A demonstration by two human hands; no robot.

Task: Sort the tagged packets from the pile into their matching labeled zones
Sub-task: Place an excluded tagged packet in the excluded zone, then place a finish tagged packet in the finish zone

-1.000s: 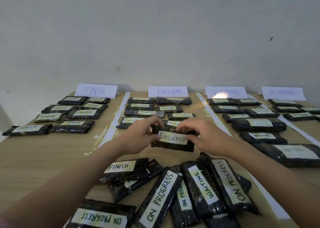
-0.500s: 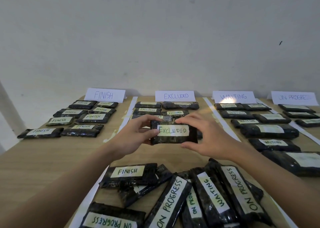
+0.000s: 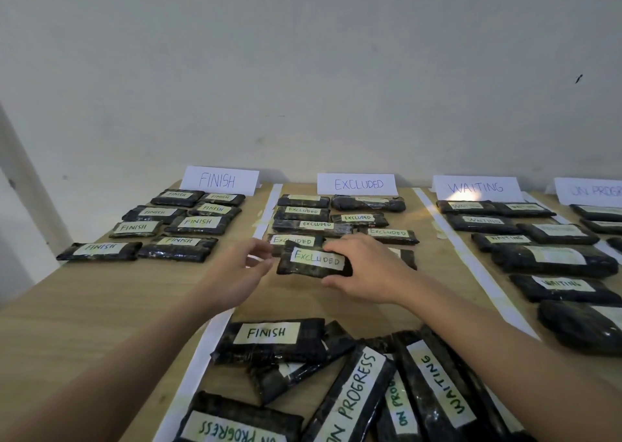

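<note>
Right hand (image 3: 372,273), fingers closed on the EXCLUDED packet (image 3: 314,262) at its right end, just nearer than the EXCLUDED zone card (image 3: 357,184) rows. Left hand (image 3: 240,271) beside its left edge, fingers spread, apart. Bare worktop (image 3: 111,293) nearer, before the pile (image 3: 336,384).

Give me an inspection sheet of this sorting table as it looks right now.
Surface: wooden table, white tape strips dividing zones.
Job's things: EXCLUDED packet at the near edge of the EXCLUDED zone, under the EXCLUDED sign; unsorted pile nearest the camera.
Clutter: nothing seen.
Grippers: right hand grips the packet's right end; left hand open, just off its left end.
Cables: nothing seen.
Surroundings: plain white wall.
</note>
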